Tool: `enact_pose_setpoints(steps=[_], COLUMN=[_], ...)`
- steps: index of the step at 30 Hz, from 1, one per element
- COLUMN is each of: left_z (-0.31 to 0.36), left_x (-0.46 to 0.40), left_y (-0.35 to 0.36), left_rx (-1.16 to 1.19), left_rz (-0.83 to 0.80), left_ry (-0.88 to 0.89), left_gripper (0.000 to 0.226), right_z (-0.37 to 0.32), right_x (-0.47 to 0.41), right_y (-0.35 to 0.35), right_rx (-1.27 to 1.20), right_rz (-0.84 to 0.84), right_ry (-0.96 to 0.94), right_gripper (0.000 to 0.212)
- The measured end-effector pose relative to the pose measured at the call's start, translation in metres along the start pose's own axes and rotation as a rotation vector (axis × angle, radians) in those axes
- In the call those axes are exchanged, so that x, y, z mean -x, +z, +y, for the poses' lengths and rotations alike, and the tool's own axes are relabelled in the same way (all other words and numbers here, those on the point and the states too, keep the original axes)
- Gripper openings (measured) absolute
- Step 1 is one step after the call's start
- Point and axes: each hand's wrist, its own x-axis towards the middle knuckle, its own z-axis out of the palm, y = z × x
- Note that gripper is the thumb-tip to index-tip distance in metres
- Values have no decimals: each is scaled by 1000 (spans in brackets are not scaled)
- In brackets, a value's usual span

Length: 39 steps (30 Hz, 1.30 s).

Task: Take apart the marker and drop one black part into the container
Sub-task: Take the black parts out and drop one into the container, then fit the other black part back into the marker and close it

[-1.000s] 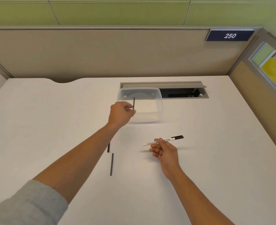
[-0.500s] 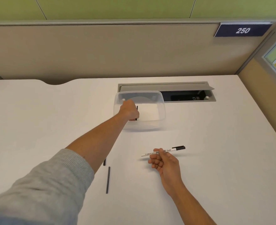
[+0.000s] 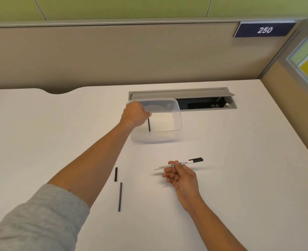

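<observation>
2 hands over a smooth white desk (image 3: 240, 178): the left hand (image 3: 134, 114) reaches over the near-left rim of a clear, round-cornered plastic container (image 3: 176, 124), fingers curled downward, and a thin black rod (image 3: 149, 125) stands nearly upright inside the tub just below those fingers; whether that grip pinches the rod's top or has let go, I cannot tell. The right hand (image 3: 181, 176) sits nearer, palm turned up, pinching a slim white marker barrel (image 3: 175, 164) between thumb and forefinger, its black cap end pointing right. 2 more black parts lie flat on the desk beside the left forearm: a short ribbed piece (image 3: 116, 174) and a longer, slender stick (image 3: 120, 196), just apart, end to end. A grey knit sleeve (image 3: 35, 220) is pushed up the left arm.
</observation>
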Motion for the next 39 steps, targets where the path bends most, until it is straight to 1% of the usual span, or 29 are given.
enact_pose_setpoints(steps=[2,4,6,9,12,14,17,20,22,25,36,38,39], left_z=[-5,-16,-32,-58,-83,-99,-118,-127,-130,-130,-134,-132,-131], left_x=[22,47,75,118,153,173,199,217,224,229,226,224,224], left_y=[-9,-14,-13,-2,13,18,25,31,34,40,50,48,48], left_rx=[137,201,239,240,112,38,-72,-124,-162,-208,-239,-254,-262], left_rz=[102,195,227,197,165,138,111,86,52,6,-60,-89,-106], left_ry=[18,27,31,43,33,-5,-64,-142,-190,-193,-180,-190,-196], left_gripper=[19,17,15,12,10,10,19,25,29,30,14,6,8], right_z=[-1,-1,0,4,8,11,14,16,18,21,26,26,26], right_x=[5,10,16,26,36,43,53,61,66,71,79,79,79], right_y=[-1,-2,-2,-3,-5,-6,-8,-10,-11,-12,-16,-16,-16], right_rx=[-12,-24,-21,-15,-15,-14,-4,-7,-8,-3,7,9,9], right_rz=[1,3,7,8,10,5,7,20,25,27,28,25,22], right_ry=[-4,-6,-6,-7,-3,0,4,3,1,0,-7,-3,-3], right_gripper=[24,24,23,22,21,21,21,19,19,19,21,21,21])
